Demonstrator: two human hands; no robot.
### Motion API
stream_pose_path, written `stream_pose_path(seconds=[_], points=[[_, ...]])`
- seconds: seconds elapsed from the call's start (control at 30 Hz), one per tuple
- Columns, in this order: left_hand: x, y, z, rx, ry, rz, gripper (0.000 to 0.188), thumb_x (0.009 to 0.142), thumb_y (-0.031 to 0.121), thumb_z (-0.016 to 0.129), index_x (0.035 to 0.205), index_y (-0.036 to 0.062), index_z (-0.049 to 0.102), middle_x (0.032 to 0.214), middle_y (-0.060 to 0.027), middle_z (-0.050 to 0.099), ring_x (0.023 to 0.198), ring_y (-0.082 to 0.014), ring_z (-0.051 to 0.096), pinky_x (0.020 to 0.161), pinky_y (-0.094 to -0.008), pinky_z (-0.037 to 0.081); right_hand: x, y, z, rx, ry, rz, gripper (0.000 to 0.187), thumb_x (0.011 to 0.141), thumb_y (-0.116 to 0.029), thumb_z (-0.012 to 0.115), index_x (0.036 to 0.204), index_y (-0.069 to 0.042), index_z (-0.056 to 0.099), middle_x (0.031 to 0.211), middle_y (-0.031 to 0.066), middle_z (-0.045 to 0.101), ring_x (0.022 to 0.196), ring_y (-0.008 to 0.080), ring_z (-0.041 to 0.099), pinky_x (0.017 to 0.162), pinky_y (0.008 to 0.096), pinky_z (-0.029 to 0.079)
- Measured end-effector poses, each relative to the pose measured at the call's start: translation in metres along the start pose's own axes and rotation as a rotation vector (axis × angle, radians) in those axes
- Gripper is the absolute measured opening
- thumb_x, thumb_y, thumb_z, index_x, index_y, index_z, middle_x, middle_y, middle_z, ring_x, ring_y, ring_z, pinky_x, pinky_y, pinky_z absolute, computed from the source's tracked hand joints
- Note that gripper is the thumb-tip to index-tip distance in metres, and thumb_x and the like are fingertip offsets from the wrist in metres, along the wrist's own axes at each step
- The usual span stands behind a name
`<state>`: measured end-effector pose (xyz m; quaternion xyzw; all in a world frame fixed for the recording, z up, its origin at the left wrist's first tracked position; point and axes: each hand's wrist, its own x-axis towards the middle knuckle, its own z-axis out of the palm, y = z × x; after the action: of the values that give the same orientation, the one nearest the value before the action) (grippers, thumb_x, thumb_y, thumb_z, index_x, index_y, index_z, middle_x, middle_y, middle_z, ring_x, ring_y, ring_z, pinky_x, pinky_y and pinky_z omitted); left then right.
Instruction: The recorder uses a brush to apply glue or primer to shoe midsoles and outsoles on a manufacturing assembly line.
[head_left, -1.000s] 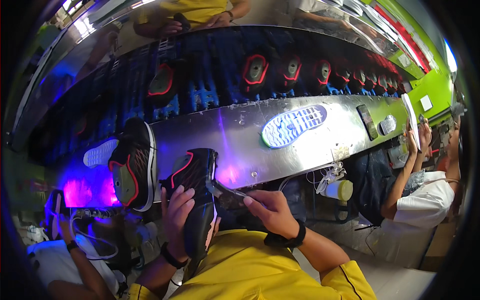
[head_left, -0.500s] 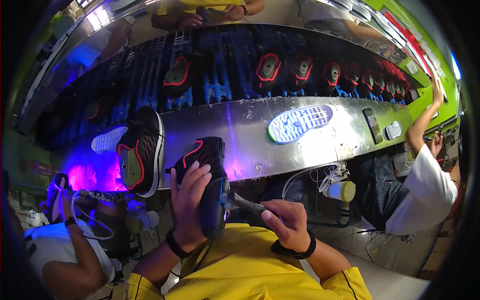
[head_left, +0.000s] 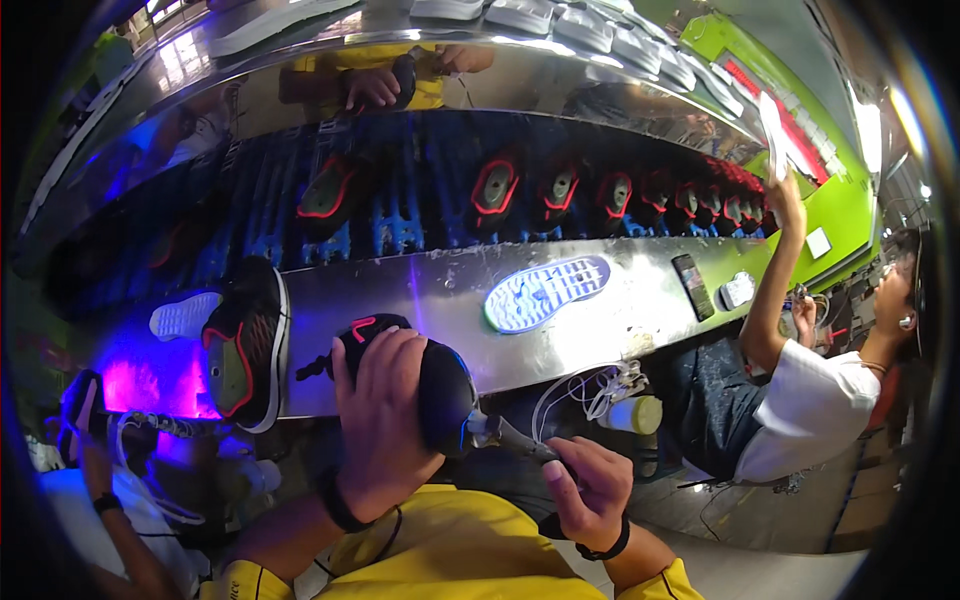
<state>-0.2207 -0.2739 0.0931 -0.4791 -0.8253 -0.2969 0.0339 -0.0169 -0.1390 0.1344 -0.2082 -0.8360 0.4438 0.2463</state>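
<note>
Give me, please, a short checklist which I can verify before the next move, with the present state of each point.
1. Left grip holds the black shoe: ok, fingers spread over it.
2. Right grip holds the dark-handled tool: ok, by the handle.
3. Tool's tip presses on the shoe: cannot tell; it meets the shoe's edge in this view, but pressure does not show.
4. Shoe's far side in order: cannot tell, hidden.
5. White-soled shoe apart from both hands: ok, at the left on the bench.
6. Patterned loose sole apart from both hands: ok, lying on the bench.
</note>
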Motion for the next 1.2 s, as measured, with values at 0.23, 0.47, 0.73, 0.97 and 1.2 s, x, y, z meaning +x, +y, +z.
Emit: stream_pose_path(seconds=[0.23, 0.47, 0.73, 0.97, 1.2], points=[[0.04, -0.002, -0.007, -0.031, -0.06, 0.019, 0.088, 0.067, 0.021, 0.085, 0.143, 0.0034, 0.045, 0.137, -0.02, 0.055, 0.135, -0.0424, 0.052, 0.119, -0.0719, 0.025, 0.047, -0.011, -0.027, -0.237, 0.012, -0.1, 0.017, 0.087, -0.006, 0.076, 0.102, 0.003, 0.075, 0.069, 0.0113, 0.06, 0.054, 0.0261, 0.058, 0.05, 0.0348, 0.042], [0.069, -0.022, -0.024, -0.12, -0.141, -0.037, 0.094, 0.061, 0.02, 0.09, 0.143, 0.0074, 0.047, 0.137, -0.0182, 0.056, 0.132, -0.0436, 0.053, 0.117, -0.0576, 0.036, 0.098, 0.015, -0.014, -0.108, -0.004, -0.198, 0.018, 0.089, -0.007, 0.074, 0.105, 0.002, 0.075, 0.073, 0.012, 0.064, 0.057, 0.0237, 0.063, 0.053, 0.0342, 0.046], [0.1, -0.065, -0.035, -0.358, -0.212, -0.113, 0.072, 0.06, 0.016, 0.091, 0.125, 0.0046, 0.061, 0.117, -0.0178, 0.066, 0.113, -0.0405, 0.064, 0.1, -0.0465, 0.051, 0.125, 0.051, 0.056, 0.203, 0.01, -0.175, 0.019, 0.096, -0.01, 0.071, 0.108, 0.004, 0.075, 0.072, 0.0112, 0.062, 0.059, 0.0212, 0.059, 0.055, 0.0336, 0.043], [0.12, -0.089, -0.041, -0.438, -0.348, -0.242, 0.096, 0.056, 0.02, 0.099, 0.139, 0.0024, 0.053, 0.127, -0.0211, 0.067, 0.122, -0.0416, 0.065, 0.105, -0.0455, 0.052, 0.122, 0.077, 0.091, 0.271, -0.005, -0.093, 0.023, 0.097, -0.013, 0.072, 0.108, 0.006, 0.075, 0.076, 0.0153, 0.066, 0.064, 0.0242, 0.062, 0.06, 0.0348, 0.046], [0.12, -0.111, -0.038, -0.423, -0.419, -0.222, 0.113, 0.053, 0.015, 0.102, 0.149, 0.0032, 0.043, 0.132, -0.0249, 0.066, 0.127, -0.043, 0.064, 0.107, -0.0457, 0.052, 0.09, 0.106, 0.118, 0.289, 0.039, 0.035, 0.019, 0.096, -0.012, 0.074, 0.107, 0.004, 0.077, 0.082, 0.0181, 0.071, 0.069, 0.0275, 0.068, 0.064, 0.0358, 0.051]])
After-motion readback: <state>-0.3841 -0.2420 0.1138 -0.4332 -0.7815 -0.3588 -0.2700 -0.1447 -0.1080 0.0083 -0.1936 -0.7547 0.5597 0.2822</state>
